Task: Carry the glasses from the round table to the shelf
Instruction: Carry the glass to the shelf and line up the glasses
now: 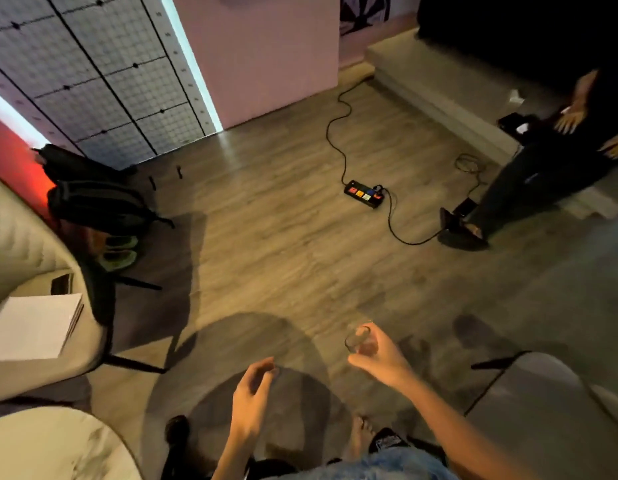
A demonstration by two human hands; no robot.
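My right hand (378,358) is shut on a small clear glass (356,338), held upright over the wooden floor at the lower centre right. My left hand (252,393) hangs lower and to the left, fingers loosely curled and apart, with nothing in it. Neither the round table nor the shelf can be picked out with certainty in this dim view.
A black power strip (364,194) with cables lies on the floor ahead. A person (542,174) sits on a step at the right. Light chairs (30,271) with papers (34,325) stand left, beside a dark backpack (93,199) and shoes (118,252). Another seat (542,403) is lower right.
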